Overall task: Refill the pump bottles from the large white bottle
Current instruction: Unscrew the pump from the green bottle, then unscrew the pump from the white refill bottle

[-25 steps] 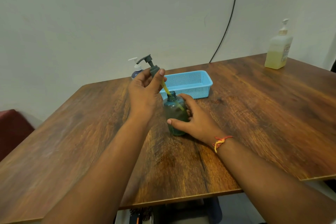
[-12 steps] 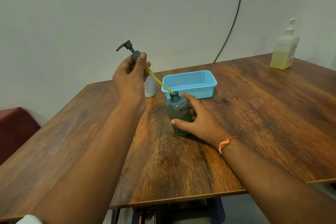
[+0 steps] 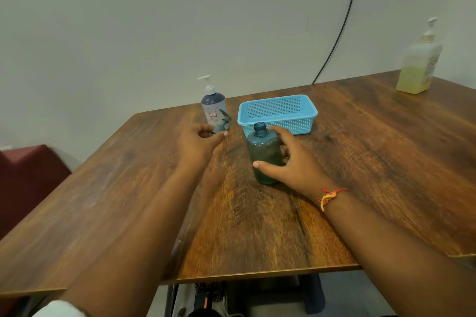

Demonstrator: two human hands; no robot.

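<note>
A dark green bottle (image 3: 264, 148) stands on the wooden table (image 3: 373, 162) with its neck open and no pump on it. My right hand (image 3: 296, 165) grips its body from the right side. My left hand (image 3: 197, 143) is low over the table to the bottle's left, fingers curled and blurred. The grey pump head with its yellow tube is out of sight, and I cannot tell whether that hand holds it. The large white bottle (image 3: 419, 64), with pale yellow liquid inside, stands at the far right corner.
A small dark-and-white pump bottle (image 3: 215, 110) stands just beyond my left hand. An empty blue mesh basket (image 3: 278, 103) sits behind the green bottle. A black cable (image 3: 342, 26) runs down the wall. A dark red seat (image 3: 28, 175) is at the left.
My left hand drew the pump head and tube fully out of the green bottle, then dropped from high in the air to near the table. The pump is no longer visible. My right hand stayed on the bottle.
</note>
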